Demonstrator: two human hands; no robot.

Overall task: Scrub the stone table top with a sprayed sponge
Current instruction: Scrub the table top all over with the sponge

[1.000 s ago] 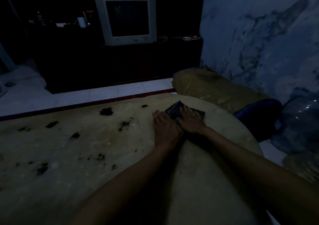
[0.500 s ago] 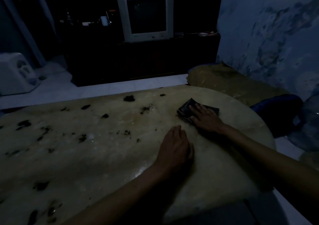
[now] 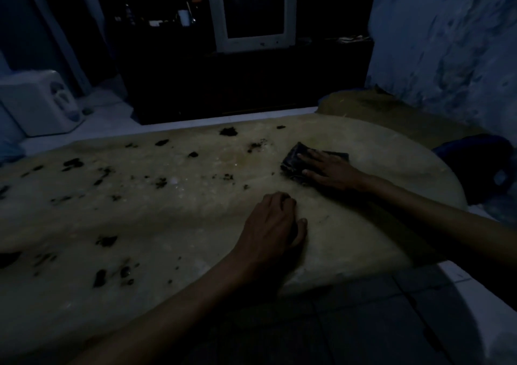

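The pale stone table top (image 3: 173, 219) fills the middle of the dim head view, dotted with several dark clumps of dirt. A dark flat sponge (image 3: 295, 160) lies on its right part. My right hand (image 3: 331, 170) presses down on the sponge with straight spread fingers, covering most of it. My left hand (image 3: 272, 224) rests on the bare stone nearer to me, its fingers loosely curled and holding nothing.
Dirt clumps (image 3: 228, 131) scatter across the far and left table. A white CRT television (image 3: 253, 12) stands on a dark cabinet behind. A white appliance (image 3: 42, 101) sits on the floor at left. A brownish cushion (image 3: 391, 112) and dark blue object (image 3: 481, 166) lie right.
My left hand has drawn back from beside the sponge toward me. My right hand stays pressed on the sponge. The view has swung left, showing more of the table.
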